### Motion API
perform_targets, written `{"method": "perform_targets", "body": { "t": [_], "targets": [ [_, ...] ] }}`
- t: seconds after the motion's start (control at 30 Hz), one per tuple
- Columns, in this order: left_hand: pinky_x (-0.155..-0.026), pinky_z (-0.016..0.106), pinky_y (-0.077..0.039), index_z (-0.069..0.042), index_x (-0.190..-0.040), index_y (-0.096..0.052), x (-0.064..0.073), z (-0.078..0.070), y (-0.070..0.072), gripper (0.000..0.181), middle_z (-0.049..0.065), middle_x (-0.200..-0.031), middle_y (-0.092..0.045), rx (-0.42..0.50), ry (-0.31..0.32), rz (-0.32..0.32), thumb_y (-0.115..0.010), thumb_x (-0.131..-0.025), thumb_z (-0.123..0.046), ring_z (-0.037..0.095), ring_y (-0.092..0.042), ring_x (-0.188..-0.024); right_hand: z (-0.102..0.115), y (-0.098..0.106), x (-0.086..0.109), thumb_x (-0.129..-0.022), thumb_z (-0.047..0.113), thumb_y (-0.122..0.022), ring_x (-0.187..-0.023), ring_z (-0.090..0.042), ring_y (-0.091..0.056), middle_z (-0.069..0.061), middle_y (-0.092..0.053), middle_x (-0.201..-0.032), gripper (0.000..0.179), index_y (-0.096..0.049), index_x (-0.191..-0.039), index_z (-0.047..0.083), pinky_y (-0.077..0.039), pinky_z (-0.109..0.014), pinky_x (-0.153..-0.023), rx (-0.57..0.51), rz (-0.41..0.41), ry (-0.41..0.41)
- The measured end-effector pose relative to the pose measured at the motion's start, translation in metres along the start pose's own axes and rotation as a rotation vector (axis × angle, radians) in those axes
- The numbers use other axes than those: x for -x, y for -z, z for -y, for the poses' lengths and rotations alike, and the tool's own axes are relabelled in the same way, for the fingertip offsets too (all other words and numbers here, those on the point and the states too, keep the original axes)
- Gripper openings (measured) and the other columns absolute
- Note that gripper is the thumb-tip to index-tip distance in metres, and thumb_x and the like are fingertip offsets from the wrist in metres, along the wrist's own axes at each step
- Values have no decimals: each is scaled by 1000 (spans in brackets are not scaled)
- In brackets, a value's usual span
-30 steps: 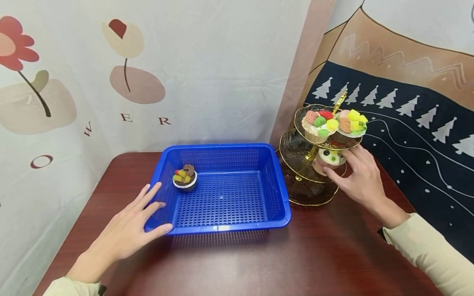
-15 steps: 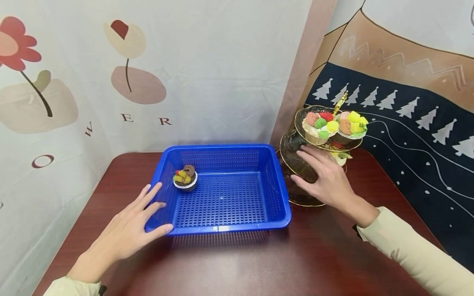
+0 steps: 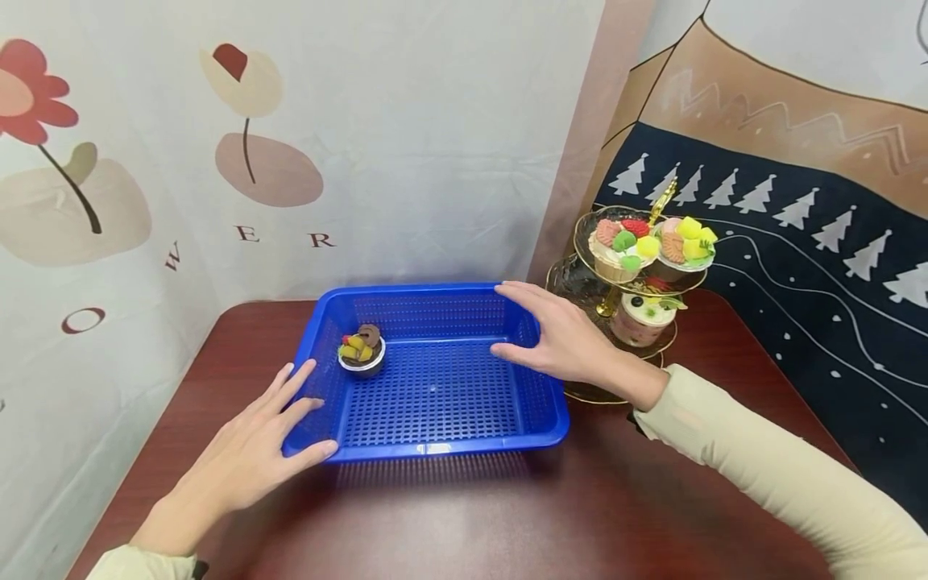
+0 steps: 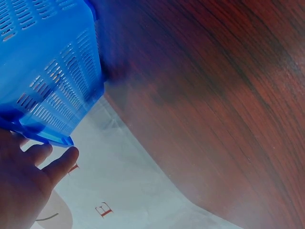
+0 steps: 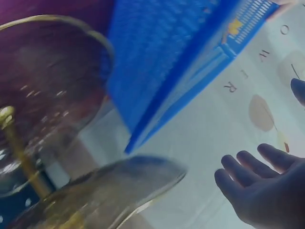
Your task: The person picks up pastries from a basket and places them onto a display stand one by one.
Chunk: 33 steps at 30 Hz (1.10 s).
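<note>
My left hand [image 3: 246,447] lies at the left side of a blue plastic basket [image 3: 449,449], its spread fingers on the rim. Inside, near the left wall, sits a chocolate cupcake [image 3: 362,353] with yellow and brown toppings. Above the basket's right rim hovers my right hand [image 3: 561,334], fingers extended and nothing in them. To its right is a tiered glass stand [image 3: 569,292] with gold edges. Two fruit-topped cupcakes, one pale [image 3: 616,262] and one in a darker cup [image 3: 674,270], occupy the top tier. A pinkish cup dessert [image 3: 641,322] with white topping is on the middle tier.
The basket stands on a dark red wooden table [image 3: 464,524]. Behind it hangs a pale printed cloth [image 3: 435,185]; a dark cloth with white trees [image 3: 797,306] borders the right side. In the right wrist view, a glass tier [image 5: 119,186] is close to the hand.
My right hand has left the cup dessert on the middle tier and moved left, empty, to the basket's right rim. The left hand has stayed in place.
</note>
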State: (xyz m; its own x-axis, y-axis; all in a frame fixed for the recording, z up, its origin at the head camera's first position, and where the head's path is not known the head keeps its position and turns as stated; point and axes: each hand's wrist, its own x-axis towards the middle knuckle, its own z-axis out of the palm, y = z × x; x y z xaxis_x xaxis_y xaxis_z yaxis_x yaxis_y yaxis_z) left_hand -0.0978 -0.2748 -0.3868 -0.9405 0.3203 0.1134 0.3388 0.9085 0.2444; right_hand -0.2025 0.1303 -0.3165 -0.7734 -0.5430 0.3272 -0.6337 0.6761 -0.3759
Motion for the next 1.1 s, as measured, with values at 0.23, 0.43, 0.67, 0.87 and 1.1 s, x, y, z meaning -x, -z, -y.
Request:
{"method": "perform_targets", "body": {
  "t": [0.23, 0.43, 0.67, 0.87, 1.1],
  "targets": [
    [-87, 62, -49, -8, -125, -67, 1, 0, -1, 65, 6, -164, -22, -2, -1, 0, -62, -90, -62, 32, -11, -152, 18, -15, -29, -83, 50, -76, -137, -23, -45, -5, -50, -148, 80, -47, -148, 13, -38, -44, -111, -165, 98, -52],
    [-83, 58, -52, -8, -124, -67, 1, 1, -3, 65, 5, -164, -22, -9, -3, -3, -62, -89, -62, 31, -12, -152, 29, -25, -54, -84, 47, -76, -136, -24, -47, -4, -47, -151, 81, -42, -151, 18, -43, -45, -106, -307, 194, -129],
    [-84, 60, -51, -8, -125, -67, -1, 1, -2, 65, 5, -164, -22, -6, -3, -1, -61, -90, -62, 30, -10, -152, 37, -36, -79, -88, 38, -75, -137, -28, -46, -6, -39, -156, 79, -36, -154, 18, -45, -44, -105, -482, 287, -118],
    [-84, 61, -51, -8, -126, -67, -2, 1, -1, 65, 5, -164, -22, -8, -5, 4, -61, -90, -62, 31, -9, -152, 42, -57, -94, -89, 32, -76, -138, -30, -46, -9, -38, -156, 79, -35, -154, 14, -45, -40, -105, -575, 358, -121],
    [-84, 61, -51, -9, -126, -67, 0, 0, 0, 64, 5, -165, -22, -2, -9, 6, -62, -90, -61, 32, -11, -152, 45, -90, -109, -89, 34, -76, -135, -29, -48, -10, -39, -156, 80, -35, -154, 10, -48, -38, -102, -538, 397, -151]
  ]
}}
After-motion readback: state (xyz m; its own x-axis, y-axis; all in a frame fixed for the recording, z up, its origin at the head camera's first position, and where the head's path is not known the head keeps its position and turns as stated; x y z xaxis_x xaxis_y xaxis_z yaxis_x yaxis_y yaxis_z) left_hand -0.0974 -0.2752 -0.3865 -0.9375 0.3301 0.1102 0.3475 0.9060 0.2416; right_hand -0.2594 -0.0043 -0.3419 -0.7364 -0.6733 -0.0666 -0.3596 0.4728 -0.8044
